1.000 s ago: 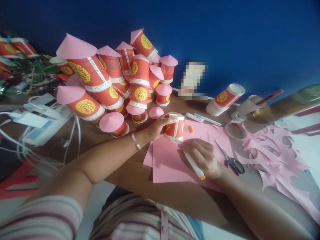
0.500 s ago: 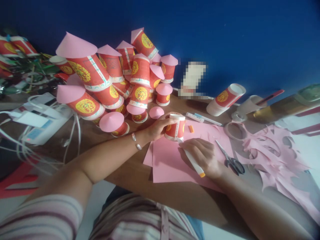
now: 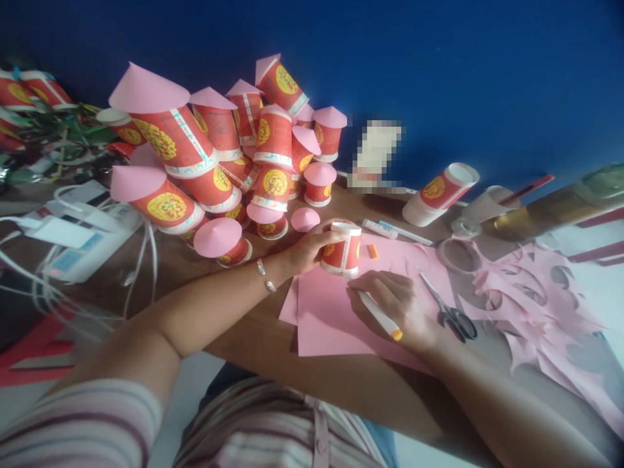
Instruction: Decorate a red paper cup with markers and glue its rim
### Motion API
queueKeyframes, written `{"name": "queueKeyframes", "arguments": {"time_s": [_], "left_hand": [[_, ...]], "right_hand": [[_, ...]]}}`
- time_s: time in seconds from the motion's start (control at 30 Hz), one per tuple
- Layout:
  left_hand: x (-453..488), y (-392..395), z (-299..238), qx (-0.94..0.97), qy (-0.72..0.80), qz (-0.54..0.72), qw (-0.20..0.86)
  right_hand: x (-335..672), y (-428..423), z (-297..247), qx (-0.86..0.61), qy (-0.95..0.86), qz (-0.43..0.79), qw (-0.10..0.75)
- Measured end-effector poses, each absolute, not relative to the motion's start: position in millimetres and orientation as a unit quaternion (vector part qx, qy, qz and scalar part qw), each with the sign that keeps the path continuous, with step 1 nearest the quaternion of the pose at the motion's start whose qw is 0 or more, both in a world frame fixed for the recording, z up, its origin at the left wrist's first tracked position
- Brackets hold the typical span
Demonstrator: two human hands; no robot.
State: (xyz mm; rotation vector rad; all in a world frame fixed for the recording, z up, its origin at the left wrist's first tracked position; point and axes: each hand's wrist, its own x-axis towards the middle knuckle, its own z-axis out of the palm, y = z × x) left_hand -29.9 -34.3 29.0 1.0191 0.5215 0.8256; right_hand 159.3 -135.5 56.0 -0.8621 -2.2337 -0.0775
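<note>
My left hand (image 3: 306, 249) is closed round a small red paper cup (image 3: 342, 249) with a yellow emblem, standing upside down on a pink paper sheet (image 3: 331, 318). My right hand (image 3: 397, 304) grips a white marker (image 3: 380, 316) with an orange end, its tip touching the paper at the cup's base. Both hands rest on the sheet, close together.
A pile of red cups (image 3: 219, 162) topped with pink paper cones fills the back left. Scissors (image 3: 451, 313), a tape roll (image 3: 455, 253), pink offcuts (image 3: 541, 299) and a lying cup (image 3: 441, 190) sit at the right. White cables and a device (image 3: 73, 250) lie at the left.
My right hand has slid the marker slightly along the cup's base, with the orange end now a little higher. The cup and my left hand have hardly moved.
</note>
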Motion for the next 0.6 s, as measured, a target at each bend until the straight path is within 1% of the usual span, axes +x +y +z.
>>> {"name": "queueKeyframes", "arguments": {"time_s": [0.2, 0.43, 0.6], "left_hand": [[-30.3, -35.8, 30.4, 0.479, 0.246, 0.378, 0.754], [-30.2, -33.4, 25.5, 0.464, 0.248, 0.375, 0.763], [-30.7, -33.2, 25.4, 0.466, 0.238, 0.372, 0.766]], "right_hand": [[158.3, -135.9, 56.1, -0.333, -0.87, -0.032, 0.362], [160.2, -134.3, 56.5, -0.315, -0.865, -0.054, 0.387], [161.2, -133.4, 56.9, -0.314, -0.87, -0.073, 0.373]]}}
